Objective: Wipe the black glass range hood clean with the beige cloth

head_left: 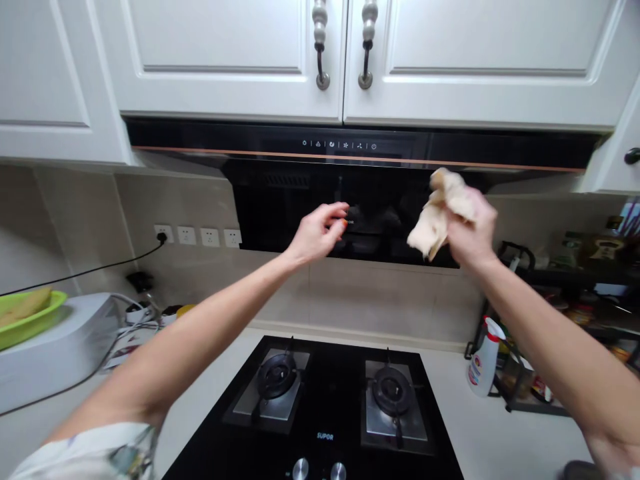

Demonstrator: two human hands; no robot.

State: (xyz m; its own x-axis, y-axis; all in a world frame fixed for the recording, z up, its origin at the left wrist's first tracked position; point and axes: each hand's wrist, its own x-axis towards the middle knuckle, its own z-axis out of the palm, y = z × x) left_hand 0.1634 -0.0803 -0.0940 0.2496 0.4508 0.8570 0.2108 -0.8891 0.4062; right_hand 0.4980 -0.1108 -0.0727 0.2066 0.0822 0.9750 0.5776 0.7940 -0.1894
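A black range hood (pixel 280 200) hangs under white cabinets, its touch panel (pixel 339 145) along the top edge. My left hand (pixel 320 231) reaches up to the hood's dark front, fingers curled with nothing in them, fingertips close to the glass. My right hand (pixel 470 227) is raised to the right of it, gripping a crumpled beige cloth (pixel 436 215) that hangs in front of the hood's right part.
Below lies a black two-burner gas hob (pixel 330 400) on a white counter. A white spray bottle (pixel 483 360) and a rack of jars (pixel 575 313) stand at the right. At the left are a white appliance (pixel 55 347) bearing a green dish (pixel 30 323), cables and wall sockets (pixel 197 236).
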